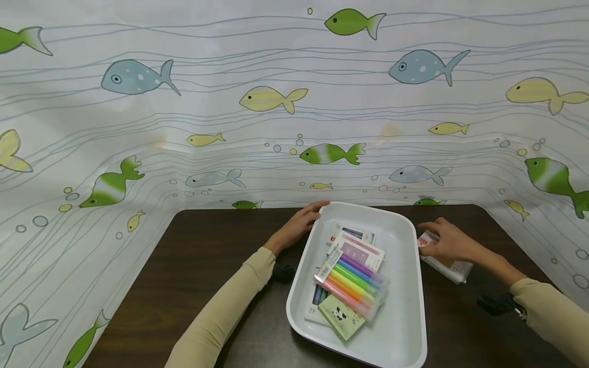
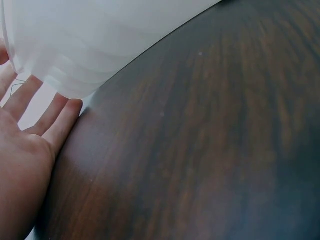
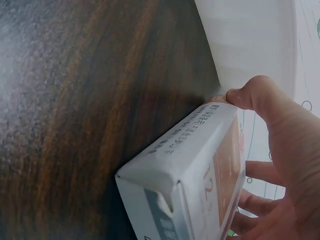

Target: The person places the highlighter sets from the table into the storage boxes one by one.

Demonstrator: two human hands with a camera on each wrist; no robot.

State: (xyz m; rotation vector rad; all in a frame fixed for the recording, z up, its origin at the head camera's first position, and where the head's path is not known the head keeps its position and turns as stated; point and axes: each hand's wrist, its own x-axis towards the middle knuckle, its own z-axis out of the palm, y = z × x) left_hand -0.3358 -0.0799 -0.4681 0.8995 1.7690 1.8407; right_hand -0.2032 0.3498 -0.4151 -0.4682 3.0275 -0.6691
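Observation:
My left hand (image 1: 296,225) reaches to the far left corner of a white plastic tray (image 1: 400,332). Its fingers lie fairly straight against the tray's outer wall in the left wrist view, fingertips at the rim. On the table to the tray's right, my right hand (image 1: 450,243) grips a white box (image 1: 455,270) with a brown panel and a red label. The right wrist view shows the thumb on one edge of this box and several fingers along the opposite side; one corner of its end flap looks creased.
Inside the tray lie a clear pack of rainbow-coloured markers (image 1: 352,283), a green panda box (image 1: 341,316), a white box with a pinkish panel (image 1: 361,251) and other white packs partly hidden beneath. The dark wooden table (image 1: 184,276) meets a fish-patterned cloth (image 1: 276,61) behind and at both sides.

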